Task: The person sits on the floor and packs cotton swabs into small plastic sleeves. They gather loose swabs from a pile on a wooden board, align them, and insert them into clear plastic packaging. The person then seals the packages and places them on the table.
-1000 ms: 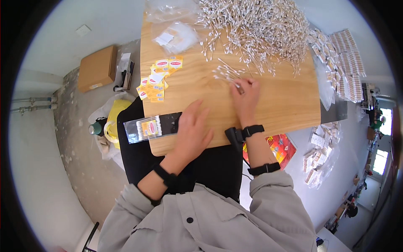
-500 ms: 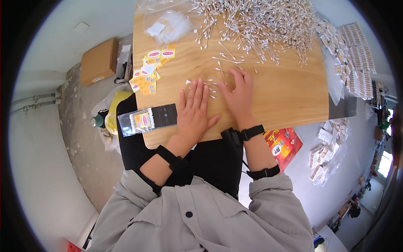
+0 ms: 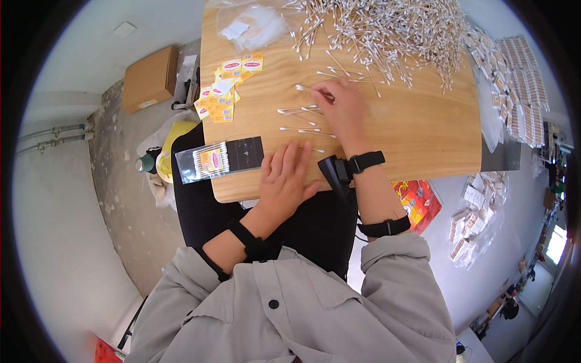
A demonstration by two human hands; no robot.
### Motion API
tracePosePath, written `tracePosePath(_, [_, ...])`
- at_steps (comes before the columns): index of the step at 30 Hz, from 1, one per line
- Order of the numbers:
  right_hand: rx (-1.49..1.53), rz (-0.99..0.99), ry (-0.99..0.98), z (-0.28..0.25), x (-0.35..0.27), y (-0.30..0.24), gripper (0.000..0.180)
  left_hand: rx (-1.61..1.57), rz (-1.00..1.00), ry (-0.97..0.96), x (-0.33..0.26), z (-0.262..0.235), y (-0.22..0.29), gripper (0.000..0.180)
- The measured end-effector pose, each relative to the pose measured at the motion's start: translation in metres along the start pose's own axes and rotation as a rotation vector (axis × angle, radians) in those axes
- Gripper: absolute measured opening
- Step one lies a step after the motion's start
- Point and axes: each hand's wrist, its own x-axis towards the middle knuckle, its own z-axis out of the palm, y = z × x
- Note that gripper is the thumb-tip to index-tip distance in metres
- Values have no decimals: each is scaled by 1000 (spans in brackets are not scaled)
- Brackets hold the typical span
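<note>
Several loose cotton swabs (image 3: pixel 298 129) lie on the wooden table (image 3: pixel 417 130) in front of me, most of them roughly crosswise. My left hand (image 3: pixel 284 181) rests palm down at the table's front edge, fingers stretched out and close to the nearest swabs. Just beyond them my right hand (image 3: pixel 344 109) is closed in a pinch on a cotton swab (image 3: pixel 304 89), whose white tip sticks out to the left. To the left of my left hand, a clear packet of swabs with a yellow card (image 3: pixel 211 161) lies on a dark strip (image 3: pixel 245 153) at the table edge.
A large heap of cotton swabs (image 3: pixel 387 36) covers the far right of the table. Yellow printed cards (image 3: pixel 225 91) and clear plastic bags (image 3: pixel 257 27) lie at the left. Bundled packets (image 3: pixel 521 91) stand beyond the right edge; a cardboard box (image 3: pixel 150 78) sits on the floor.
My right hand has moved away from me and closed on a swab. My left hand has drawn back toward the table's front edge, uncovering the loose swabs, which now lie more spread out.
</note>
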Motion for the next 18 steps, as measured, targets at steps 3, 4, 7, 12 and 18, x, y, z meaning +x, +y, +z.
tracePosePath(3, [2, -78, -185, -2, -2, -5, 9, 12, -32, 13, 14, 3, 1, 97])
tracePosePath(4, [73, -64, -209, -4, -8, -6, 10, 36, -60, 7, 22, 3, 1, 98])
tracePosePath(7, [189, 116, -84, -19, -25, -7, 14, 18, -120, 14, 42, 5, -9, 101])
tracePosePath(12, [33, 38, -51, -33, -49, -4, 13, 46, -119, -7, 46, 8, -16, 103])
tracePosePath(18, [27, -2, -98, -38, -55, -5, 13, 13, -130, -6, 40, 8, -16, 103])
